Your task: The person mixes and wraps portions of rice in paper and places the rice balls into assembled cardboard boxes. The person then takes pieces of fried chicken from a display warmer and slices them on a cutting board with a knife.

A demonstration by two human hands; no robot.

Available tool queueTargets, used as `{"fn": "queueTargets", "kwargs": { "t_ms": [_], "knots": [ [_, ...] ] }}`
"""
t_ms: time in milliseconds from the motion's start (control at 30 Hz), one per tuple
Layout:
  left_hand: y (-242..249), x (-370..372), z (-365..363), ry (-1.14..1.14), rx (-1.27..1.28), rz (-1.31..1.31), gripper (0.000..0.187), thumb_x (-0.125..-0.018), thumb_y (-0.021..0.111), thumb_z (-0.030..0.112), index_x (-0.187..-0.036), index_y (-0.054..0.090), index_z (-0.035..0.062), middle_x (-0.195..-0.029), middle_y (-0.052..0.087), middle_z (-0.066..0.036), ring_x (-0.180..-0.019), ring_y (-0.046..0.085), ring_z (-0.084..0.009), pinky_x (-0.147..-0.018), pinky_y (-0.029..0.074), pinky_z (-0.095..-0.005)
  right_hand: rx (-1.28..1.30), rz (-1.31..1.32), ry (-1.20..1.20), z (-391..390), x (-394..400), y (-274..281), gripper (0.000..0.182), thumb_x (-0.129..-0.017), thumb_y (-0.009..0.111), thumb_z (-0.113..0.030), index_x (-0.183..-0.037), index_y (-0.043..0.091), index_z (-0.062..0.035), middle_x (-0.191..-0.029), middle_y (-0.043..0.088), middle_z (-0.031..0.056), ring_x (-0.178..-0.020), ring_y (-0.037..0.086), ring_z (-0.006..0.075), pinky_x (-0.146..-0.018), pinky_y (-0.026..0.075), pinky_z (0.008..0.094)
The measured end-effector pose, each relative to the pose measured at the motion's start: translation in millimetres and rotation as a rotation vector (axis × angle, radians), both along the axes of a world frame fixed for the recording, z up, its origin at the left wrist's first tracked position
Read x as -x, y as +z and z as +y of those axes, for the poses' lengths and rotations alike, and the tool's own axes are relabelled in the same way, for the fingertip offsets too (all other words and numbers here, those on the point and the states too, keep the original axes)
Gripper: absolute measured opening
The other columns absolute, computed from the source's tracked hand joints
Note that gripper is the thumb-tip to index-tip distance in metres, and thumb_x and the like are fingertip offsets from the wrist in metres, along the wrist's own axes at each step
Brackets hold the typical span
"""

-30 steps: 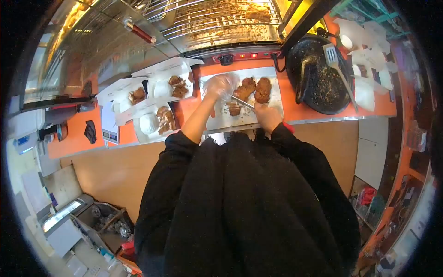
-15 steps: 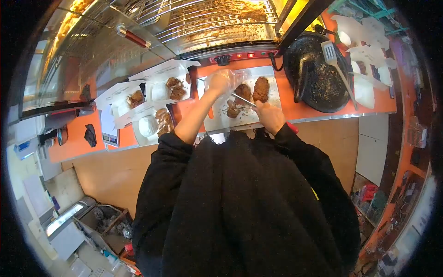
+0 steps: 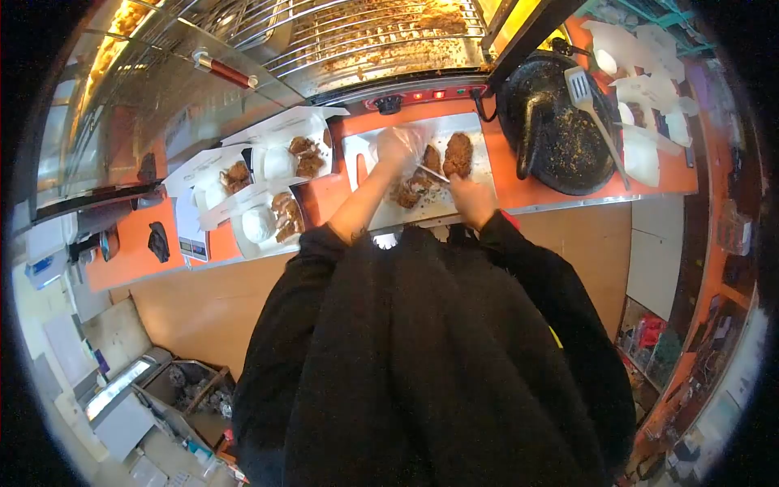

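Observation:
My right hand (image 3: 474, 200) is closed round the handle of a knife (image 3: 432, 173), whose blade reaches left over the white tray (image 3: 480, 183). Under a clear plastic glove, my left hand (image 3: 395, 148) rests at the fried pieces, its fingers hidden by blur and plastic; what it grips cannot be made out. Cut brown fried pieces (image 3: 408, 193) lie below the blade. One whole fried piece (image 3: 458, 154) lies on the tray's right side, and another (image 3: 432, 156) is partly covered beside my left hand.
Open boxes with rice (image 3: 259, 224) and fried pieces stand left of the tray, near a scale (image 3: 193, 247). A black pan lid (image 3: 568, 138) and a slotted spatula (image 3: 581, 88) are on the right. Behind is a lit cabinet with wire racks (image 3: 381, 40).
My left hand has shifted slightly right and down. The knife and my right hand have moved a little, and the lower fried piece now shows pale cut flesh and lies in more parts.

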State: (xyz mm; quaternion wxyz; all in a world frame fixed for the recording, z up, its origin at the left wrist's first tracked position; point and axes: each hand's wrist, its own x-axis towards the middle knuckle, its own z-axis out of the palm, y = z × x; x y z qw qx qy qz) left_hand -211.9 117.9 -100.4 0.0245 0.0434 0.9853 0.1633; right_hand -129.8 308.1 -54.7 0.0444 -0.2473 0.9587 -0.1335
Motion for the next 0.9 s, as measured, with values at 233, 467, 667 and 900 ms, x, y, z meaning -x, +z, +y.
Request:
{"fn": "queueTargets", "kwargs": {
  "t_ms": [233, 467, 667, 900],
  "knots": [
    [-10, -1, -1, -0.145, 0.195, 0.223, 0.034, -0.083, 0.042, 0.037, -0.073, 0.059, 0.0096, -0.063, 0.058, -0.01, -0.056, 0.056, -0.0242, -0.045, 0.043, -0.0372, -0.087, -0.044, -0.021, -5, -1, -15, 0.011, -0.075, 0.043, -0.011, -0.084, 0.048, -0.0069, -0.059, 0.056, 0.0133, -0.052, 0.058, 0.0304, -0.043, 0.045, 0.0405],
    [-5, -1, -25, -0.333, -0.048, 0.025, 0.03, -0.083, 0.043, 0.034, -0.1, 0.057, 0.0147, -0.065, 0.057, -0.011, -0.058, 0.055, -0.0281, -0.054, 0.043, -0.0391, -0.02, 0.025, 0.037, -10, -8, -25, 0.023, -0.083, 0.047, -0.031, -0.078, 0.047, -0.0079, -0.057, 0.053, 0.013, -0.047, 0.055, 0.0296, -0.038, 0.041, 0.0397],
    [21, 2, -5, -0.086, -0.213, 0.021, 0.03, -0.077, 0.05, 0.035, -0.067, 0.06, 0.0079, -0.061, 0.057, -0.013, -0.055, 0.056, -0.0276, -0.048, 0.043, -0.0374, 0.027, 0.07, -0.028, 0, -4, -2, 0.023, -0.084, 0.045, -0.032, -0.08, 0.045, -0.0097, -0.056, 0.052, 0.0126, -0.043, 0.053, 0.03, -0.037, 0.041, 0.0398],
    [-1, 25, -4, -0.113, 0.049, -0.275, 0.036, -0.082, 0.042, 0.037, -0.086, 0.061, 0.0066, -0.076, 0.061, -0.015, -0.064, 0.06, -0.0271, -0.058, 0.047, -0.0412, -0.046, 0.022, -0.01, -4, 7, -33, 0.02, -0.083, 0.047, -0.028, -0.082, 0.044, -0.0078, -0.056, 0.053, 0.0133, -0.045, 0.055, 0.0302, -0.038, 0.04, 0.0412]
  ]
}}
